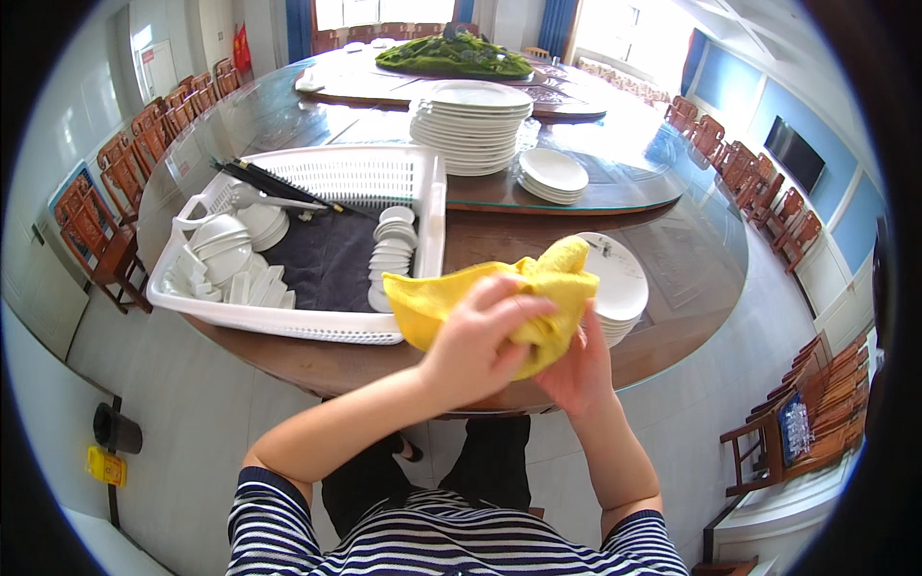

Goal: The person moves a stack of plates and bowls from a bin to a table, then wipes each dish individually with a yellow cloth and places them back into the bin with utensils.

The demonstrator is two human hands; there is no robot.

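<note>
Both my hands hold a bunched yellow cloth above the table's front edge. My left hand presses its fingers into the folds, while my right hand grips the cloth from the right and below. Whether a dish is inside the cloth cannot be seen. Just behind my right hand stands a stack of white plates, the top one with a dark pattern, partly covered by the cloth. To the left, a white plastic basket holds bowls, small white dishes, white ceramic pieces and dark chopsticks on a dark cloth.
A tall stack of large white plates and a short stack of smaller plates stand on the glass turntable. A green moss centrepiece lies farther back. Carved wooden chairs line both sides of the room.
</note>
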